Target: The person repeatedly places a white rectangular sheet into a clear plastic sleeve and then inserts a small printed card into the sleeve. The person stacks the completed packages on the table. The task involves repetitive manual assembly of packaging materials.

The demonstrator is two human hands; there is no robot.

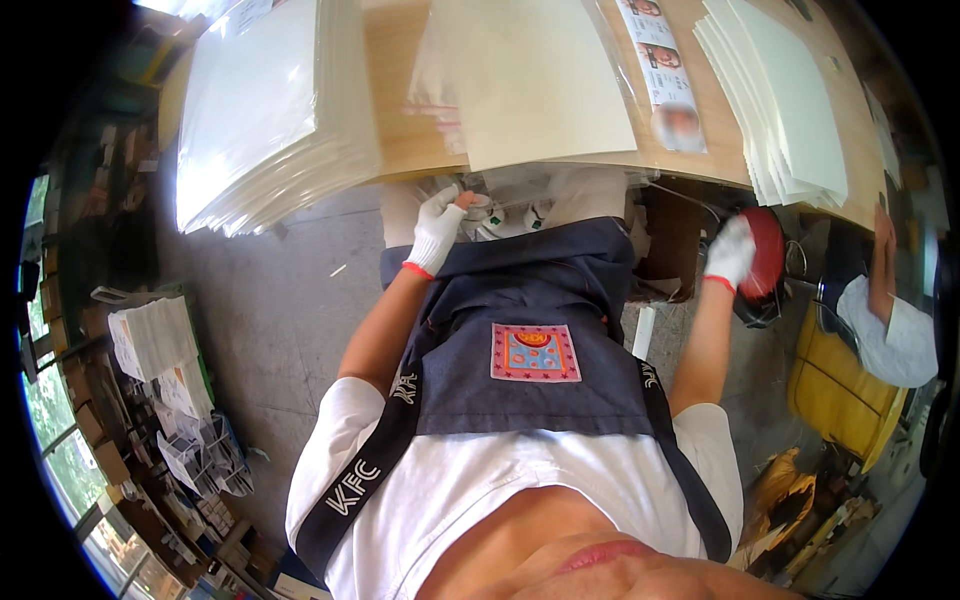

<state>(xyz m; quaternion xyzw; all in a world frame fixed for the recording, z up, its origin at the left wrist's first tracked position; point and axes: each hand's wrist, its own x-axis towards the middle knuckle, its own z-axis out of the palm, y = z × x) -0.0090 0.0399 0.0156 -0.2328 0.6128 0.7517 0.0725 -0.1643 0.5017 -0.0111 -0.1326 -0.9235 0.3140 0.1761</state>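
My left hand (437, 232), in a white glove with a red cuff, reaches down below the table edge to a small white and orange thing (478, 207) at my lap; whether it grips it is hidden. My right hand (730, 255), gloved the same way, rests on the round red seat (768, 252) of a stool at my right side. I wear a dark blue apron (520, 330) with a square patch over a white shirt.
A wooden table (400, 120) ahead carries stacks of white sheets at the left (265, 110), middle (545, 80) and right (780, 100), plus a strip of printed photos (665, 75). Another person's sleeve (890, 335) and a yellow chair (840, 395) are at right. Paper piles (155, 335) stand on the floor at left.
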